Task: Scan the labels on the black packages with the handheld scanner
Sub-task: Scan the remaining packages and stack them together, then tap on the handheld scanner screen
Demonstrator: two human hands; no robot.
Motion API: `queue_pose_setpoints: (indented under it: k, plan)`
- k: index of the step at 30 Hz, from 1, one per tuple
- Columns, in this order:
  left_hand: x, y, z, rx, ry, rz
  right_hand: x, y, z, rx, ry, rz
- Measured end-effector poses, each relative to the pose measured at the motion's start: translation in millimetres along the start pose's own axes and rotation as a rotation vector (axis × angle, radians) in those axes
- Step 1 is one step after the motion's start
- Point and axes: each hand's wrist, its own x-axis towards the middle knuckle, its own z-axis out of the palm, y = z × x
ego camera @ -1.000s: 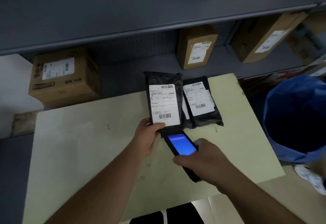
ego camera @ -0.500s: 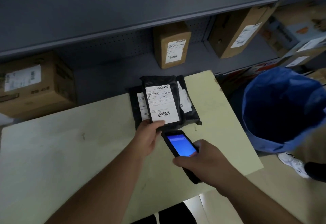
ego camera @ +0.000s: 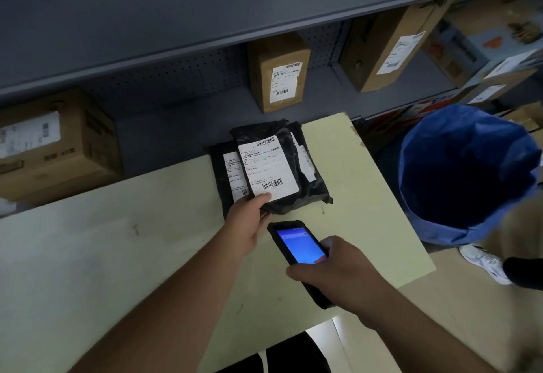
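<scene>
My left hand (ego camera: 248,221) grips the near edge of a black package (ego camera: 286,149) with a white barcode label facing up, holding it over other black packages. One lower package (ego camera: 223,167) shows at the left, another (ego camera: 316,187) at the right, both lying on the pale table (ego camera: 117,255). My right hand (ego camera: 342,269) holds the black handheld scanner (ego camera: 296,243), its blue screen lit. The scanner's top end sits just below the held package's near edge, pointing toward it.
Grey shelving behind the table carries brown cartons: one (ego camera: 53,146) at the left, one (ego camera: 279,73) at the centre, one (ego camera: 388,46) leaning at the right. A blue bag-lined bin (ego camera: 467,173) stands right of the table. A white shoe (ego camera: 484,264) shows on the floor.
The held package has come down from a raised position onto the pile, covering the right package's label. The view shifted right. The scanner stays just below the package.
</scene>
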Motion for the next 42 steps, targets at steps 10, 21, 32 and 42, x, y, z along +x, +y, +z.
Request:
queue_pose_setpoints:
  k: [10, 21, 32, 42]
  plan:
    - [-26.1, 5.8, -50.9, 0.151, -0.088, -0.076, -2.8, -11.4, 39.6, -0.068, -0.041, -0.017]
    - [-43.9, -3.4, -165.3, 0.069, 0.090, -0.038, 6.4, -14.1, 110.9, -0.181, -0.080, -0.036]
    - [-61.8, -38.6, -232.6, 0.161, 0.134, -0.066, 10.5, -9.9, 168.8, -0.247, -0.061, -0.047]
    - [-71.3, -67.6, -246.4, 0.377, 0.169, -0.040, 15.7, 15.7, 208.1, -0.292, 0.032, -0.018]
